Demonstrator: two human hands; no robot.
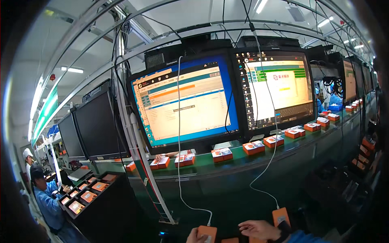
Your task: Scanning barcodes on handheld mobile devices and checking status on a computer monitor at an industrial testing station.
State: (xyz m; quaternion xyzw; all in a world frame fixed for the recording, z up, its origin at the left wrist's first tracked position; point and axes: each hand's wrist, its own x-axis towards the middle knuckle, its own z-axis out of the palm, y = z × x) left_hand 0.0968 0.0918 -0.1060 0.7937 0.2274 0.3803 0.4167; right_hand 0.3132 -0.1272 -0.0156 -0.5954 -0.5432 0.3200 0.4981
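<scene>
At the lower edge, my left hand (195, 236) is closed on the left side of an orange rectangular device (208, 232). A white cable (197, 209) hangs down and plugs into its top. To the right, my right hand (258, 229) reaches leftward with fingers stretched out and nothing in them. A dark band (285, 229) circles that wrist. Just beyond the wrist lies a second orange device (280, 216) with another white cable (265, 170) in its top end. Parts of further orange pieces show below and between my hands, mostly cut off by the frame.
Two lit monitors (186, 103) (279, 85) hang ahead. Behind them, a green conveyor (239, 164) carries several orange-and-white boxes (222, 154). A slanted metal post (150, 174) stands left. Further left are a black compartment tray (105, 210) of orange devices and a person in blue (46, 198).
</scene>
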